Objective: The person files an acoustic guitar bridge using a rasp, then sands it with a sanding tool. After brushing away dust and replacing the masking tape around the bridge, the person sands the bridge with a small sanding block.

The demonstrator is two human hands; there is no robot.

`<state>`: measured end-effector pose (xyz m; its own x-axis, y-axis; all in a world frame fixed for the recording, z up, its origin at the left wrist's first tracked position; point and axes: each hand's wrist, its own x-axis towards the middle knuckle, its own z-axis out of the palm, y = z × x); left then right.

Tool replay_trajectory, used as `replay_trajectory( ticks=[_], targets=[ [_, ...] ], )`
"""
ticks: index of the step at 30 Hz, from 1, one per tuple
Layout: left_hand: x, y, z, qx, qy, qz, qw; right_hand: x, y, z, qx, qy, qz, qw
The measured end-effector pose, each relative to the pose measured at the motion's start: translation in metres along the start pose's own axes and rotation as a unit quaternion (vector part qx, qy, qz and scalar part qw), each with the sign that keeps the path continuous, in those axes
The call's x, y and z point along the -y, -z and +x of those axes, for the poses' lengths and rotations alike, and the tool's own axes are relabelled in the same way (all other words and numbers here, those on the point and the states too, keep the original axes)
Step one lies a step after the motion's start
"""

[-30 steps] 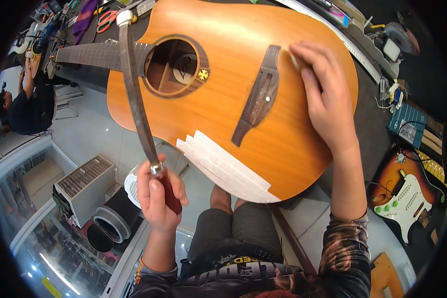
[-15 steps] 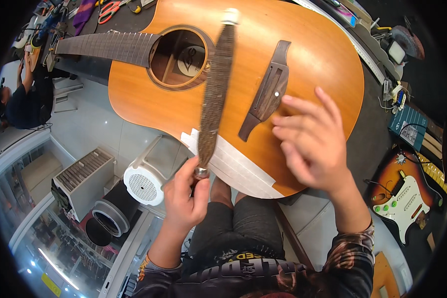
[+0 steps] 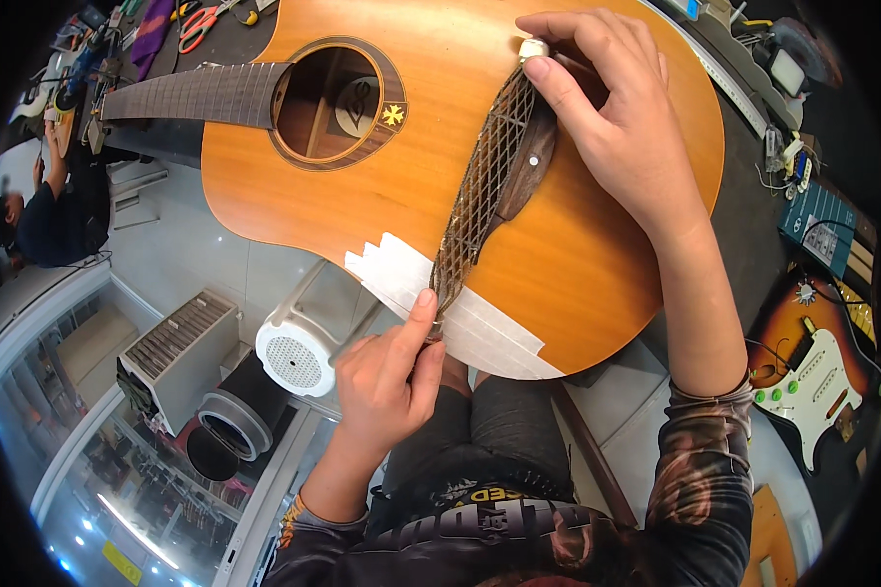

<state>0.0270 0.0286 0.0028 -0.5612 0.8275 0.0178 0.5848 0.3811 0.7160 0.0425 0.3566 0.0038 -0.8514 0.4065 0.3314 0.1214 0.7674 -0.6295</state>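
A wooden acoustic guitar [image 3: 284,205] lies face up, with white tape strips [image 3: 499,342] along its lower edge. My left hand [image 3: 392,362] holds the handle end of a long rasp [image 3: 475,186] with a crosshatched face, index finger extended onto the metal. My right hand [image 3: 617,127] grips the white knob [image 3: 533,49] at the rasp's far end with thumb and fingers. The rasp lies diagonally over or along the dark bridge [image 3: 524,171], right of the soundhole [image 3: 323,103].
A sunburst electric guitar [image 3: 808,372] lies at the right by a teal box [image 3: 817,220]. Scissors [image 3: 198,24] lie at the back left. A person [image 3: 44,215] works at the far left. A white stool [image 3: 297,357], a storage box [image 3: 176,352] and a glass display case [image 3: 108,489] are below.
The rasp has swung right from near the soundhole to over the bridge, turning its crosshatched face up. My right hand has moved from the guitar's top to grip the knob.
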Motion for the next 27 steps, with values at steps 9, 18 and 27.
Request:
replay_trajectory(
  ticks=[9, 18, 27],
  targets=[
    [-0.003, 0.002, -0.007, 0.022, 0.018, 0.044, 0.999, -0.003, 0.001, -0.002, 0.011, 0.009, 0.002, 1.0],
    [-0.012, -0.002, 0.007, 0.028, 0.052, 0.052, 0.997, 0.028, 0.01, 0.007, 0.017, -0.122, 0.025, 0.992],
    [-0.004, 0.004, -0.021, 0.025, 0.058, 0.033, 0.997, 0.001, 0.001, -0.006, 0.031, 0.012, -0.011, 0.999]
  ],
)
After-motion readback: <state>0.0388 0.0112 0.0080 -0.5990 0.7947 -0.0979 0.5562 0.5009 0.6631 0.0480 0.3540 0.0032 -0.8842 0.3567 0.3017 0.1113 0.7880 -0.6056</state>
